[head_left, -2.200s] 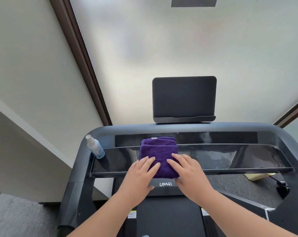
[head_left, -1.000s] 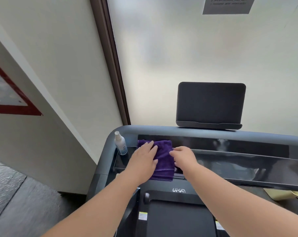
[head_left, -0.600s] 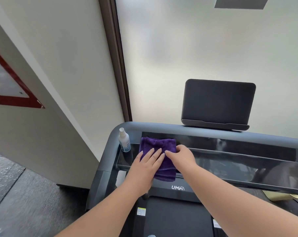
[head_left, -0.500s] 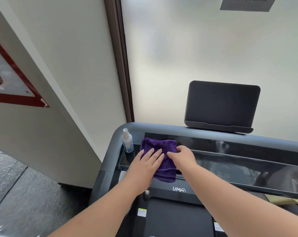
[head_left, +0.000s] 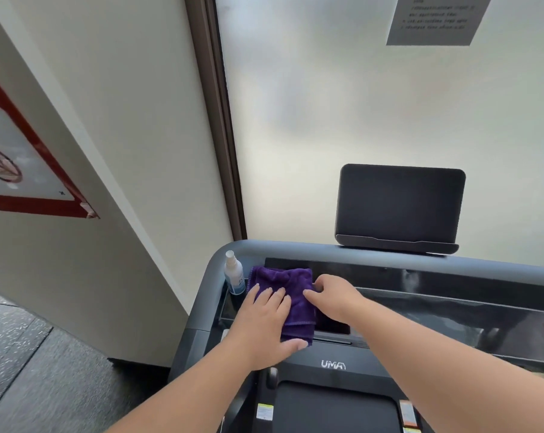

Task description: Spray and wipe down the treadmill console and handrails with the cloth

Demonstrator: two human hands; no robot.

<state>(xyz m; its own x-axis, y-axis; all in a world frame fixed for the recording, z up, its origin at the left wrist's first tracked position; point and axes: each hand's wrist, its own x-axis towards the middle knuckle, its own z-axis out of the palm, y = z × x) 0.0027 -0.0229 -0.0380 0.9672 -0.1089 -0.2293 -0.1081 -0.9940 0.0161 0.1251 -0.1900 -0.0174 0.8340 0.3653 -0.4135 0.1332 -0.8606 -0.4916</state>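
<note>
Both hands [head_left: 264, 320] flat on purple cloth [head_left: 295, 295], spray bottle [head_left: 234, 275] beside, console tray [head_left: 436, 317]

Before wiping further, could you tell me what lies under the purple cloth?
The purple cloth lies on the treadmill console; its covered surface is hidden. Both hands press on top.

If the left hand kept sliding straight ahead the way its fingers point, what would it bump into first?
Probably the spray bottle. The left hand lies flat on the purple cloth, fingers aimed up and slightly left toward the bottle standing at the console's left end. Depth is unclear, so it might pass just beside it.
</note>
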